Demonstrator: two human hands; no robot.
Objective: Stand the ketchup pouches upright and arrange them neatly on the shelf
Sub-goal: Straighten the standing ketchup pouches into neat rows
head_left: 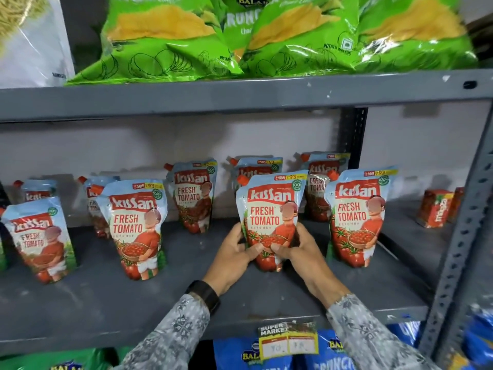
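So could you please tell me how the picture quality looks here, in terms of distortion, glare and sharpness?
Head view: wide-angle bowing curves the upper shelf edge and tilts the right upright; glare streaks the green chip bags; the held ketchup pouch between left hand and right hand reads sharp, while the bottom price tag is smeared.

Grey metal shelf (106,303) carries Kissan ketchup pouches, all upright, in a front row and a back row. Left hand (234,252) and right hand (296,249) clasp the lower part of one front-row pouch (269,209) from both sides, thumbs on its printed face, base on the shelf. Neighbouring pouch (357,217) stands just beside it to the right. Green crisp bags (165,41) lie on the shelf above.
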